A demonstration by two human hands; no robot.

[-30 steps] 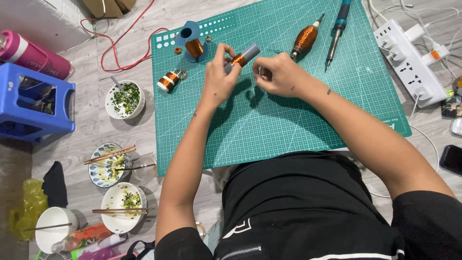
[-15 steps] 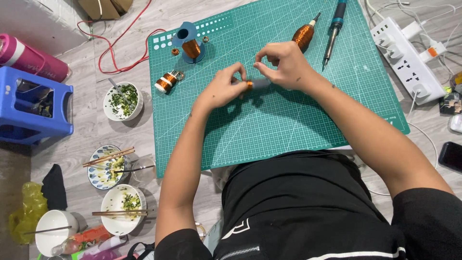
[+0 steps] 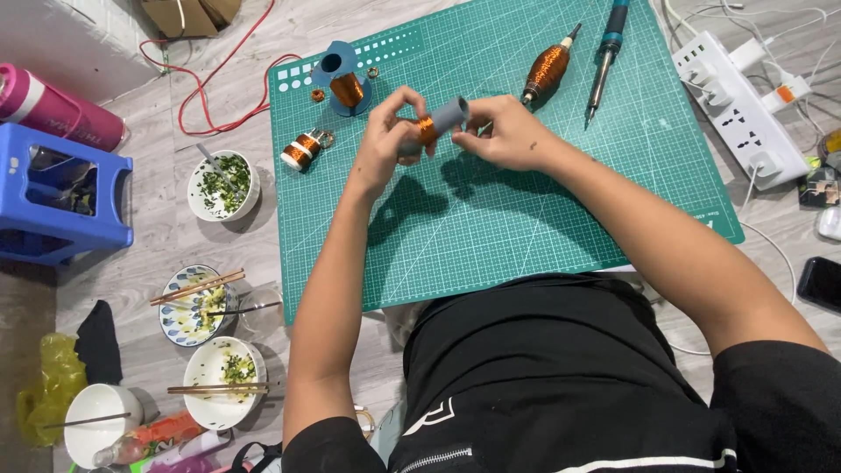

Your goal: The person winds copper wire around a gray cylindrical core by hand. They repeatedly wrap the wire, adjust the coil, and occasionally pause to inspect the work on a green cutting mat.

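Note:
Over the green cutting mat (image 3: pixel 526 219), both hands hold a short grey tube (image 3: pixel 445 117) wound with a band of copper wire. My left hand (image 3: pixel 388 140) grips the tube's left end, fingers around the copper band. My right hand (image 3: pixel 504 133) pinches its right end. A blue holder with a copper coil (image 3: pixel 343 81) stands at the mat's far left. A small copper spool (image 3: pixel 302 149) lies at the mat's left edge. Further right on the mat lie a copper-wound spindle (image 3: pixel 547 70) and a soldering iron (image 3: pixel 606 54).
A white power strip (image 3: pixel 740 105) lies right of the mat, a dark phone (image 3: pixel 822 282) nearer me. On the left are a blue stool (image 3: pixel 61 197), a pink bottle (image 3: pixel 53 107), red wire (image 3: pixel 229 83) and several bowls (image 3: pixel 223 186) with chopsticks.
Both hands have shifted slightly and lifted the tube; it has turned so that the grey end points right and the copper band shows between the hands.

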